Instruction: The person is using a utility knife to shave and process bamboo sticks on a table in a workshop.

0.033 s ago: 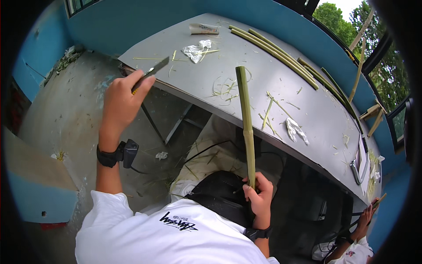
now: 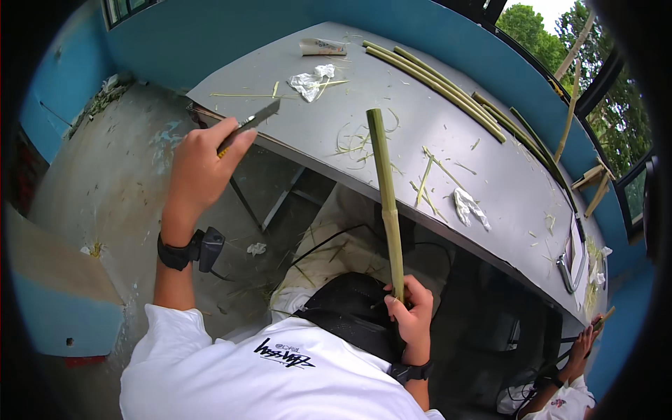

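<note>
The left hand (image 2: 203, 164) grips a utility knife (image 2: 259, 117), its blade apart from the bamboo stalk (image 2: 386, 175). The right hand (image 2: 411, 308) grasps the stalk's lower end; its upper end shows against the grey surface (image 2: 427, 119), strewn with shavings (image 2: 425, 180).

2 forearms (image 2: 175, 288) forward | left fingers (image 2: 222, 131) raised, pinched | right fingers (image 2: 419, 292) lower, curled
</note>
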`<state>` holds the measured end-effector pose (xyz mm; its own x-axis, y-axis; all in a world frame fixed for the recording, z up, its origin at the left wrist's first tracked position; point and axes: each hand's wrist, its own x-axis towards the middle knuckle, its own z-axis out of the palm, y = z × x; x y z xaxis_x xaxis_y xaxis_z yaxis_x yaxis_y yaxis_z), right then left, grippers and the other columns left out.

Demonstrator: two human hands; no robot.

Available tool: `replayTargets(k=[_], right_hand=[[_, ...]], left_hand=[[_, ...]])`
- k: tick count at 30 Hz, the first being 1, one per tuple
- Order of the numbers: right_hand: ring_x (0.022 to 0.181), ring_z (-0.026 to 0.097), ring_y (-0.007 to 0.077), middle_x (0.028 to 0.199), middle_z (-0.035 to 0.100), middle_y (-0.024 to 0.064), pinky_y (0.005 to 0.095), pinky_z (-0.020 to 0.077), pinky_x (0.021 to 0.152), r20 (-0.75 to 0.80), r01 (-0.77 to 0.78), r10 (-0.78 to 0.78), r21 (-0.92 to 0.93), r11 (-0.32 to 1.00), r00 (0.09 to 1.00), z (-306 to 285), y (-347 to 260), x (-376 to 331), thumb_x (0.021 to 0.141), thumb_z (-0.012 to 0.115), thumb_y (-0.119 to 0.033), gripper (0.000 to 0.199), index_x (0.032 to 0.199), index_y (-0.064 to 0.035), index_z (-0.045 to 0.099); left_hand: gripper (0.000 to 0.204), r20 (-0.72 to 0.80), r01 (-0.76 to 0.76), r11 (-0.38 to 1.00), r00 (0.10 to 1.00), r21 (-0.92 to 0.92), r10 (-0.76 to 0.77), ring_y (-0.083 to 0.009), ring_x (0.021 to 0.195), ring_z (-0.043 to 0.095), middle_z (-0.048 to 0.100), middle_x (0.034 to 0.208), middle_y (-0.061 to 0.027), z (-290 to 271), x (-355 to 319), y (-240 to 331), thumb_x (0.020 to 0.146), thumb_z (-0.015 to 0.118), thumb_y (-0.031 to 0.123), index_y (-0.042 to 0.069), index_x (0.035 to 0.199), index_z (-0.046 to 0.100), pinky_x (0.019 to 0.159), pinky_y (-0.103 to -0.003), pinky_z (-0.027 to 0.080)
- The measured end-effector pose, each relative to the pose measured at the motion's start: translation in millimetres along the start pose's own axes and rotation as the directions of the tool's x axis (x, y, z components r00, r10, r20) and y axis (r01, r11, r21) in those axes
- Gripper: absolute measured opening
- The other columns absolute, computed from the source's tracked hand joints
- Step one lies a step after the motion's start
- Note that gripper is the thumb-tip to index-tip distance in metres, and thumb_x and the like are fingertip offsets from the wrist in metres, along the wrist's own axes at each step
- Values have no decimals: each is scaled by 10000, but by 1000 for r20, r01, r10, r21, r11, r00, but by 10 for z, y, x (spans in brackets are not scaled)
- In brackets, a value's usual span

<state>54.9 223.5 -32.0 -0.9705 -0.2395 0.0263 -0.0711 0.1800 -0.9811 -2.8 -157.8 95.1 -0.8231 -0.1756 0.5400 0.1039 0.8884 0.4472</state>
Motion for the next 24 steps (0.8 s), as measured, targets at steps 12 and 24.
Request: replayTargets(k=[12,24], right_hand=[[565,519,92,623,565,35,266,376,558,49,14,-13,-17,1000,999,30,55,5,896,744,-129,183,960,10,644],[592,473,102,661,546,41,279,359,564,93,83,-76,-77,994,993,82,84,78,919,746,-156,215,883,11,615]], left_hand=[[419,336,-229,964,905,-136,262,-402,614,584,573,634,-169,454,-197,385,955,675,417,44,783,591,563,-463,431],[393,357,-247,949,883,-197,304,-395,638,575,573,673,-173,601,-256,386,940,682,373,22,793,586,570,-450,426]])
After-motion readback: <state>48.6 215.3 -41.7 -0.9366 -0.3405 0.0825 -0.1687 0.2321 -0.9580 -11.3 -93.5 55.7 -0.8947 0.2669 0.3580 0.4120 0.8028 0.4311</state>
